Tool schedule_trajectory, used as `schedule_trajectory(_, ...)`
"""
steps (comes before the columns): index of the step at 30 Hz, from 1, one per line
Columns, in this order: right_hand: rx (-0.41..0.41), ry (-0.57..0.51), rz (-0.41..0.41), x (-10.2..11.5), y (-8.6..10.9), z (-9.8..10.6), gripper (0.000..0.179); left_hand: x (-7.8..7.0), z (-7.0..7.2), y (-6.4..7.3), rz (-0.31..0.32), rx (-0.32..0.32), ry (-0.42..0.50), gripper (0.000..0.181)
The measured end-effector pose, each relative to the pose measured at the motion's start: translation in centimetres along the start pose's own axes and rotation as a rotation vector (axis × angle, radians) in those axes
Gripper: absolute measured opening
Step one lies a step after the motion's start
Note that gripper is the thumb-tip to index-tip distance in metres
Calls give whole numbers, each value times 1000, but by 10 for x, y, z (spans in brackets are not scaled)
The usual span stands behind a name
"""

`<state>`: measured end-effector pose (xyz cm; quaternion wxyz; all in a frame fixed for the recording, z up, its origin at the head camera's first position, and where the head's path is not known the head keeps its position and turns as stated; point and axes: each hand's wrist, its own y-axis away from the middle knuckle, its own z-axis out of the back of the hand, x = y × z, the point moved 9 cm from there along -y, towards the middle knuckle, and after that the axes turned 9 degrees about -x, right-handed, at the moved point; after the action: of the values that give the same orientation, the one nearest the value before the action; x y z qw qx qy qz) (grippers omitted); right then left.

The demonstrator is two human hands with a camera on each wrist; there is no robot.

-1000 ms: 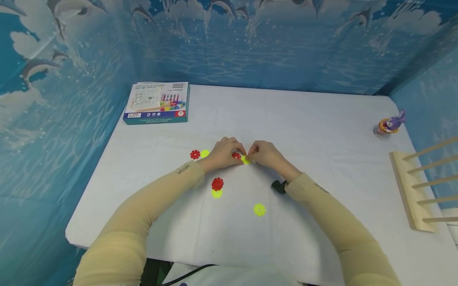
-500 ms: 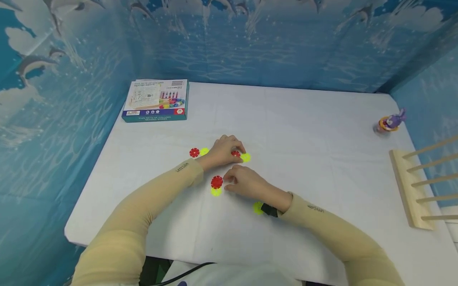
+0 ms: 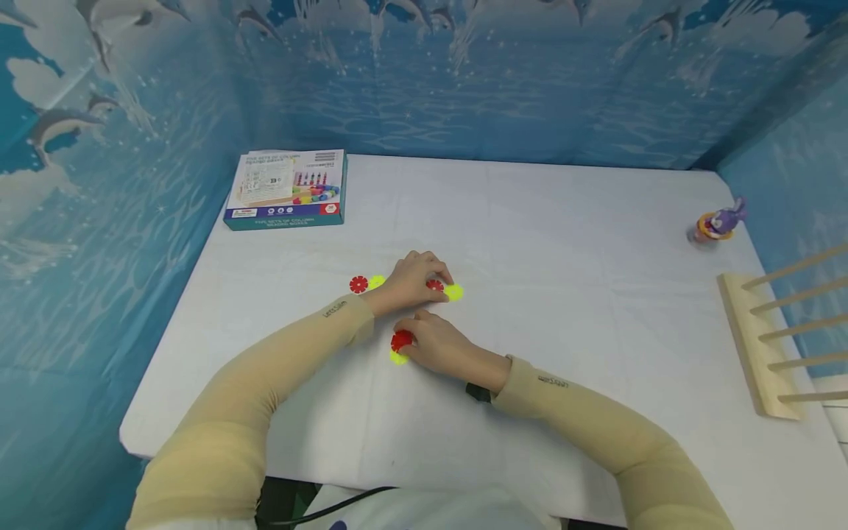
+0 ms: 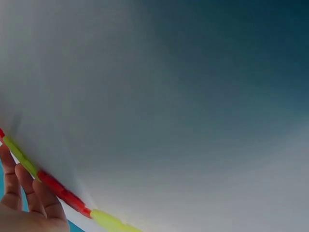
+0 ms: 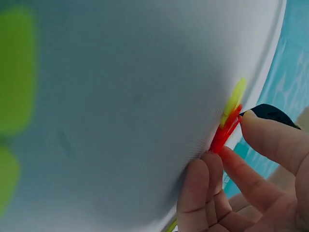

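We judge the notched discs to be thin, light plastic: stiff enough not to sag, a little slick, and unlikely to crack, though a hard squeeze might bend a slot. The rim is the place to take hold, with thumb and finger on opposite edges. On the desk (image 3: 543, 243), our right hand (image 3: 437, 344) pinches the near red disc (image 3: 400, 340) this way, and the near yellow disc (image 3: 398, 358) lies partly beneath it. Our left hand (image 3: 411, 282) arches low over the row, thumb and forefinger curled about the inner red disc (image 3: 433, 285), next to the end yellow disc (image 3: 454, 293); we cannot tell how firmly it grips. Beyond that wrist lie the outer red disc (image 3: 358, 284) and outer yellow disc (image 3: 375, 281). Our left forearm slants up and inward; the right crosses lower, knuckles up.
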<state>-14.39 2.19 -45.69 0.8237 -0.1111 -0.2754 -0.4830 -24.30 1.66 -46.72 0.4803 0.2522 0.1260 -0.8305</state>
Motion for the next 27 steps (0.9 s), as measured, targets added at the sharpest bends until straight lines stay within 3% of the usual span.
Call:
schedule_trajectory(15,-8,5,-4,2,0,2,21,2,1,2,1,0,11,25)
schedule_trajectory(27,62,20,30,3,2,3,19,-2,-1,-2,-14,7,5,25)
